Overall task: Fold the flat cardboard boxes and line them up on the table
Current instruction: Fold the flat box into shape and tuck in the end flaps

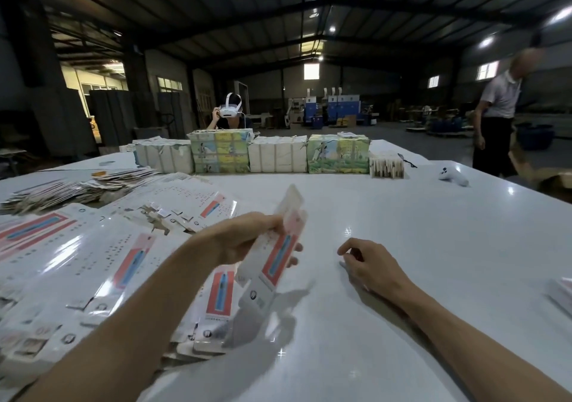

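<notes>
Your left hand (247, 237) grips one box (278, 248), your right hand (370, 267) rests empty, loosely curled, and the large flat pile (77, 262) suggests most folding is left.

Tabletop (418, 247) bare in front of the bundle row (278, 154): wide open lane. Front-left of the row: spread of flat boxes (77, 262) covers the surface (loose, overlapping); one box (275, 259) raised in the left hand (244, 237) at its right edge. Just right of the row: card stack (387, 164), then white controller (453, 176). Row walls the far side.
</notes>
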